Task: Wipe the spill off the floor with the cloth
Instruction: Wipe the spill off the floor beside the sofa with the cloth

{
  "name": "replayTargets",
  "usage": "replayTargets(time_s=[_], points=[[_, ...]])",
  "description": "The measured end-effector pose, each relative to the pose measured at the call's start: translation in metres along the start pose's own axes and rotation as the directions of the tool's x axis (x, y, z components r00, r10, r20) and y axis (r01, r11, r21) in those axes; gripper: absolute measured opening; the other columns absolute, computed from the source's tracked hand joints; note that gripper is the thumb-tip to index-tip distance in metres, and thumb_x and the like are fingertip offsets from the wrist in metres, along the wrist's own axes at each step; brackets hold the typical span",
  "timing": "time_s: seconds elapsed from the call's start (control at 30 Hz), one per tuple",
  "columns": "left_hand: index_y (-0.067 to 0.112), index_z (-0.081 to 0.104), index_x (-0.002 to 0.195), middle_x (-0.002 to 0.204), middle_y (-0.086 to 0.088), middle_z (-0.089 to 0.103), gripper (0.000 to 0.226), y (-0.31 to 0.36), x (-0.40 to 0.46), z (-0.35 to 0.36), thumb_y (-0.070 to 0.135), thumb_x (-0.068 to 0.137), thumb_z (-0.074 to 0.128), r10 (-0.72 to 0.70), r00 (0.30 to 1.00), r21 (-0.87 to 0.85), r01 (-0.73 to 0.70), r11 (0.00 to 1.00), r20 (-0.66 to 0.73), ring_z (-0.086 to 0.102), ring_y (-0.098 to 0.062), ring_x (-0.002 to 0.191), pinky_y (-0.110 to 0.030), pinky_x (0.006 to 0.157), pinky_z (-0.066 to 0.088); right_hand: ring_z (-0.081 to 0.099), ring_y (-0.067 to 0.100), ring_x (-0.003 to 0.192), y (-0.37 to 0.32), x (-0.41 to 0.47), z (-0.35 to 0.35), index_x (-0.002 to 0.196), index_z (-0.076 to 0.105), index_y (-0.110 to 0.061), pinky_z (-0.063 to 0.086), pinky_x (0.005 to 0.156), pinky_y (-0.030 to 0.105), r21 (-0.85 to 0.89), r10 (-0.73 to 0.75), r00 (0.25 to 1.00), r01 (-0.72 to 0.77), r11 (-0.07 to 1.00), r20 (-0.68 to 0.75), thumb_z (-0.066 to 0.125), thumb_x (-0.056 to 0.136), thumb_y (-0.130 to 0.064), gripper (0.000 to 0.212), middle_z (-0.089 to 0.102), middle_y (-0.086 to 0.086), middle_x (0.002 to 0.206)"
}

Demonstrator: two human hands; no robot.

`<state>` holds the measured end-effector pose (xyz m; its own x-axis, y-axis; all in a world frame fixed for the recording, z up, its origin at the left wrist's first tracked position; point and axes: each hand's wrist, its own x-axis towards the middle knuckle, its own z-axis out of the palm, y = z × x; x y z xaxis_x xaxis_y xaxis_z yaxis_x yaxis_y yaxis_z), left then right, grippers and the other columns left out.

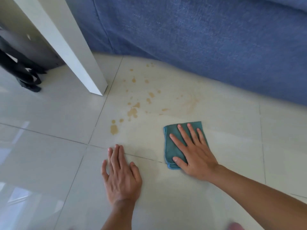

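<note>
A tan spill (132, 112) of drops and blotches is scattered over the pale floor tiles, with a faint smear (191, 102) to its right. A folded teal cloth (171, 146) lies flat on the floor below and to the right of the drops. My right hand (192, 151) presses on the cloth, palm down, fingers spread. My left hand (121, 173) rests flat on the bare tile to the left of the cloth, holding nothing, just below the lowest blotch (114, 129).
A blue fabric sofa front (207, 47) runs along the back and right. A white table leg (79, 63) stands at the upper left, beside the spill. Dark objects (25, 72) sit on the floor at the far left. Glossy tiles (41, 163) stretch left and forward.
</note>
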<state>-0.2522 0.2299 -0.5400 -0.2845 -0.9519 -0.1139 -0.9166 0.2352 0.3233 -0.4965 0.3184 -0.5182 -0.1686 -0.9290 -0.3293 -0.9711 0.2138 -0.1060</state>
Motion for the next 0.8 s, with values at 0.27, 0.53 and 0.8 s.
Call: replayTargets(time_s=[0.27, 0.53, 0.8], points=[[0.005, 0.034, 0.146, 0.154, -0.011, 0.033, 0.07, -0.014, -0.003, -0.013, 0.023, 0.078, 0.035, -0.066, 0.99, -0.345, 0.021, 0.939, -0.121, 0.03, -0.026, 0.147, -0.046, 0.117, 0.025, -0.015, 0.033, 0.156, -0.056, 0.089, -0.025, 0.161, 0.012, -0.04, -0.005, 0.125, 0.057, -0.035, -0.4, 0.915, 0.402, 0.915, 0.048, 0.044, 0.086, -0.048, 0.082, -0.004, -0.002, 0.172], [0.005, 0.034, 0.148, 0.154, -0.014, 0.037, 0.072, -0.012, 0.0, -0.01, 0.027, 0.079, 0.032, -0.062, 0.995, -0.253, 0.04, 0.967, -0.078, 0.026, -0.023, 0.148, -0.042, 0.121, 0.017, -0.007, 0.027, 0.158, -0.081, 0.037, 0.002, 0.16, 0.019, -0.042, 0.002, 0.126, 0.054, -0.034, -0.431, 0.902, 0.431, 0.902, -0.015, 0.047, 0.089, -0.049, 0.077, 0.002, -0.008, 0.172], [0.006, 0.034, 0.149, 0.155, -0.01, 0.036, 0.068, -0.017, 0.0, -0.015, 0.024, 0.083, 0.039, 0.019, 1.0, -0.169, -0.018, 0.985, 0.001, 0.024, -0.023, 0.149, -0.037, 0.12, 0.014, -0.012, 0.025, 0.158, -0.036, 0.057, -0.015, 0.161, 0.011, -0.041, 0.002, 0.125, 0.055, -0.046, -0.234, 0.972, 0.233, 0.971, -0.035, 0.042, 0.092, -0.059, 0.079, -0.003, -0.008, 0.172]])
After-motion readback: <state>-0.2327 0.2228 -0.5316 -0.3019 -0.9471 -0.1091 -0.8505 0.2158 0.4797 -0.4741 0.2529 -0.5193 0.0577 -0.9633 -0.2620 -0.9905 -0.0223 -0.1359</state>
